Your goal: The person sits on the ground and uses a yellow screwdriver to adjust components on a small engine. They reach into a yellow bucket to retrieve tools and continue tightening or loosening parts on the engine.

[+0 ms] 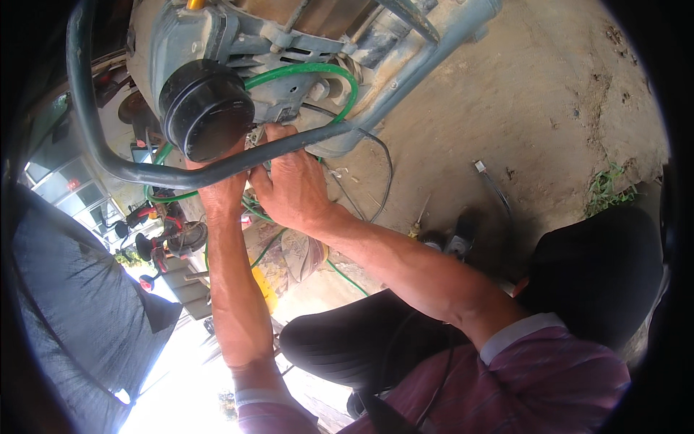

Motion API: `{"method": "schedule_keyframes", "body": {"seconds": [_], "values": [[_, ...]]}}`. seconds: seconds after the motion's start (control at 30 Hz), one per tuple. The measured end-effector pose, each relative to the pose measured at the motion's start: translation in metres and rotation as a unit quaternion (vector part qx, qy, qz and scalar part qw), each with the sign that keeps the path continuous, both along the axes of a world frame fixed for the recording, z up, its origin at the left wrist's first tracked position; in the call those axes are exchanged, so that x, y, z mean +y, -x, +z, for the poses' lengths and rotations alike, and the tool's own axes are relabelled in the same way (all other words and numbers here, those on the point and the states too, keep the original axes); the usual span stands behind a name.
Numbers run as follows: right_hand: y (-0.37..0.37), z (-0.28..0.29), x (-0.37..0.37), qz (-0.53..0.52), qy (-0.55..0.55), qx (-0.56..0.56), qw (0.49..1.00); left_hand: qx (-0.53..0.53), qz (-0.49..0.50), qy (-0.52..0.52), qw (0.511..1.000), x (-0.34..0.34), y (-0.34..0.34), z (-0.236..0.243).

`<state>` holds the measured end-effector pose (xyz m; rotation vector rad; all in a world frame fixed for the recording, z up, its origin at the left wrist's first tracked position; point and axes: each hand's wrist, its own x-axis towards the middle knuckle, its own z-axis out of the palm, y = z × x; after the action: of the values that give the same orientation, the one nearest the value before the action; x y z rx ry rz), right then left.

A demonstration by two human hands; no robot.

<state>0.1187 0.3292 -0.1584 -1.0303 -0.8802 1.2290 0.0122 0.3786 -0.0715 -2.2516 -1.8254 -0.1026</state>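
Note:
A grey metal machine (246, 40), engine-like, with a bent tube frame (303, 137), fills the upper left. A round black cap (206, 112) sticks out from it. My left hand (223, 194) reaches under the tube and up behind the cap, which hide its fingers. Just right of it, my right hand (298, 189) is closed, its fingertips bent against the machine beside the cap. Whatever lies in its fingers I cannot make out. A green wire (311, 69) loops over the machine and hangs down past both hands. A thin dark cable (390, 163) trails to the right of my right hand.
Bare dirt ground (463, 123) lies to the right, with a short dark cable with a pale connector (480, 167) on it. Small green plants (607, 189) grow at the far right. A dark cloth (79, 304) hangs at left, near red and black machinery (170, 235).

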Motion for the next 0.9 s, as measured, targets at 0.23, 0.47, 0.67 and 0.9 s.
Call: {"method": "schedule_keyframes", "body": {"seconds": [0.23, 0.47, 0.67, 0.9], "values": [[0.021, -0.008, 0.006, -0.006, 0.004, 0.066, 0.998, 0.194, -0.161, 0.042, 0.967, 0.022, 0.004, 0.016], [0.026, -0.011, 0.013, 0.016, 0.003, 0.101, 0.995, 0.101, -0.008, 0.174, 0.980, 0.037, -0.015, 0.030], [0.017, -0.019, 0.003, 0.054, -0.013, 0.085, 0.995, 0.129, -0.138, 0.131, 0.973, 0.041, -0.002, 0.018], [0.000, -0.026, -0.018, 0.095, -0.021, 0.151, 0.984, -0.072, 0.068, 0.144, 0.985, 0.039, 0.003, 0.003]]}}
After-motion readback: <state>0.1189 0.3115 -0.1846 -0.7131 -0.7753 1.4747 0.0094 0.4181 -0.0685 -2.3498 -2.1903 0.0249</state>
